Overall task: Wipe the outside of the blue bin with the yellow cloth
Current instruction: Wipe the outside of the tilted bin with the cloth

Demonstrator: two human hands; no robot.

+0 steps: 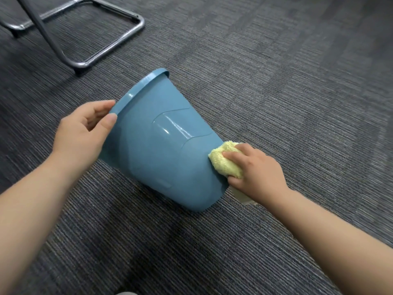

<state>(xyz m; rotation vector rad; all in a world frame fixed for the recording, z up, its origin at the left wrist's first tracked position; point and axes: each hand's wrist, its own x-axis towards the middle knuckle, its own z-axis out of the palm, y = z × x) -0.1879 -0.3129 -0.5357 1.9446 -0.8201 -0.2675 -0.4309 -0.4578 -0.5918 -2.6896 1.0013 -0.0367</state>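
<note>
Cloth [225, 165] in right grip [257, 171], against bin [157, 150]

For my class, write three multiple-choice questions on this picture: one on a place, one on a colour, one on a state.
1. Where on the blue bin does the yellow cloth press?
A) at the rim
B) near the base
C) inside

2. What colour is the carpet?
A) grey
B) red
C) green

3. How does the bin lie?
A) upright
B) tilted
C) upside down

Answers:
1. B, since the right hand presses the cloth against the wall by the narrow end.
2. A, since the carpet is grey and striped all round the bin.
3. B, since the left hand grips the rim and holds it raised off the carpet.
</note>
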